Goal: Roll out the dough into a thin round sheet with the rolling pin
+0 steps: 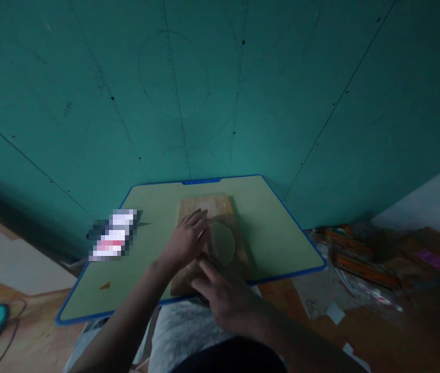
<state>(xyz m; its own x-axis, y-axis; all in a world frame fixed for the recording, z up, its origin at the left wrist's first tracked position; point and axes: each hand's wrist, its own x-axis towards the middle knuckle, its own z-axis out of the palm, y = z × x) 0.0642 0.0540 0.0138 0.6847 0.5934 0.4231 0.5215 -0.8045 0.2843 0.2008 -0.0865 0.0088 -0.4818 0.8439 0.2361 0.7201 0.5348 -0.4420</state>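
A pale, roundish flat piece [224, 244] lies on a wooden board [206, 203]; its exact kind is unclear. My left hand [189, 238] rests over the board at the left edge of the piece, its fingers stretched forward and the thumb side near the piece. Close below it is my right hand [228, 298], with the index finger pointing towards my left hand and the others curled. Something dark shows under the right hand's curled fingers, but its shape is mostly hidden. Dim light blurs the details between the hands.
The board lies on a light green folding table [278, 233] with a blue edge, against a green wall [204, 103]. A phone-like object with a pixelated screen [115, 235] stands at the left. A small orange triangle [105, 285] lies nearby. Wrapped bundles [367, 269] are on the floor right.
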